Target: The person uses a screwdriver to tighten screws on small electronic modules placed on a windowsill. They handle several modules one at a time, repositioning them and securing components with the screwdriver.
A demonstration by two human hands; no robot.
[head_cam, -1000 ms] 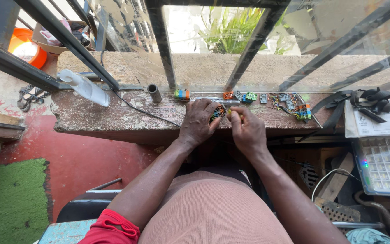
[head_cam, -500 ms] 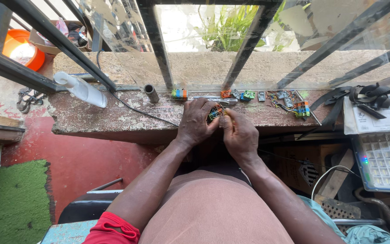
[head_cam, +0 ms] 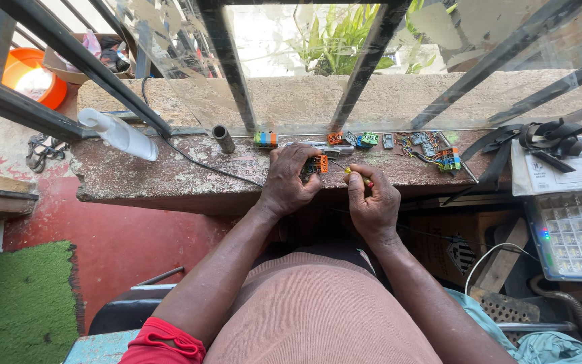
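At the window-ledge surface (head_cam: 136,178): I find small-connector work in hand.
Left hand (head_cam: 289,180) grips an orange-and-dark connector block (head_cam: 316,164); right hand (head_cam: 372,201) pinches a yellow-handled tool (head_cam: 355,173) just beside it. More connectors (head_cam: 439,156) lie loose, apparently unhandled.

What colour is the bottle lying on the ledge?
The bottle is white; the head view shows it.

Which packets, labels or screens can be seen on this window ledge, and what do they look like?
White printed packet: right end of ledge, flat, rectangular, under black straps.
Compartment box: below the packet, clear, gridded, pale contents.
White bottle: left on ledge, lying down, cylindrical; no label visible.
No screens.
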